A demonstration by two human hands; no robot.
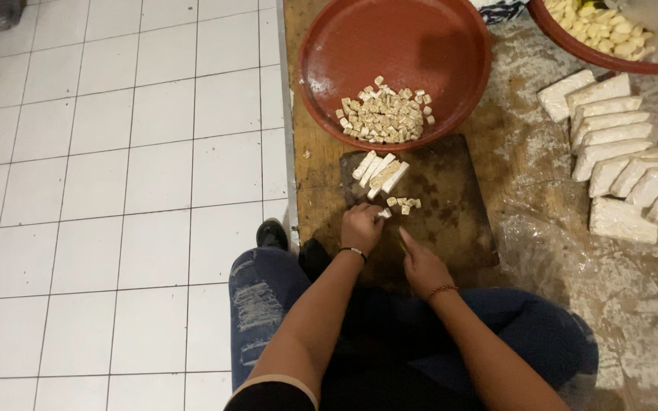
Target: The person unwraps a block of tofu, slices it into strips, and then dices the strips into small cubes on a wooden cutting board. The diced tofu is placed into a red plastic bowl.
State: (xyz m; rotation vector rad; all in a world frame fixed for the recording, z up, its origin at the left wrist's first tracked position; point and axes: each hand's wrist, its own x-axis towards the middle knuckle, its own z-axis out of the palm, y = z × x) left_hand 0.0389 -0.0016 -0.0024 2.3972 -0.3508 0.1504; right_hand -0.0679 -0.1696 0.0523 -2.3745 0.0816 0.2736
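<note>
On a dark wooden cutting board (451, 205) lie a few pale tempeh strips (380, 172) and some small cut cubes (404, 203). My left hand (361, 227) rests on the board's near left part, fingers curled over a small pale piece. My right hand (423, 266) sits just right of it at the board's near edge, closed around something thin that looks like a knife handle; the blade is hard to make out. A red round basin (451, 53) beyond the board holds a heap of cut cubes (384, 116).
Several pale tempeh slabs (622, 152) lie stacked on plastic at the right. A second red basin (573, 42) with yellowish pieces sits at the top right. White tiled floor (116, 190) spreads to the left. My knees in torn jeans fill the bottom.
</note>
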